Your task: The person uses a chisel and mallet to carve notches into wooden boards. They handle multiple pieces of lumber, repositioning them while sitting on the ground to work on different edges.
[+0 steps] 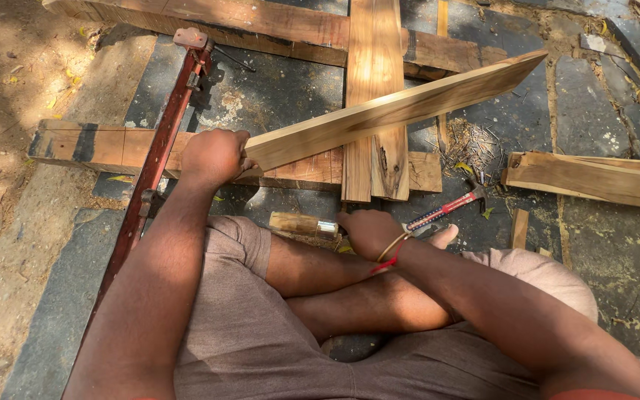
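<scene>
**Left hand on the plank, right hand at the wooden handle**

You sit cross-legged on the stone floor point(275, 89), looking down over your knees. Your left hand point(215, 157) is clamped around the near end of a long pale plank point(394, 111), fingers wrapped over its edge. From that grip the plank runs up toward 2 o'clock, lifted at a slant, and crosses above two boards point(373, 104) that lie side by side pointing to 12 o'clock.

Your right hand point(368, 231) is low, just in front of your shin, fingers curled together and touching the end of a short round wooden handle point(301, 224) that lies on the floor at its 9 o'clock. Whether the hand truly grips the handle, you cannot tell from here. A thin bangle and a red thread sit on that wrist.

Just beyond the right hand, toward 2 o'clock, a claw hammer point(450, 207) with a red and blue shaft lies on the floor. A long rust-red bar clamp point(158, 148) stretches along your left arm toward 12 o'clock, across a thick beam point(98, 144) lying crosswise. Another beam point(594, 178) rests at 3 o'clock.
</scene>
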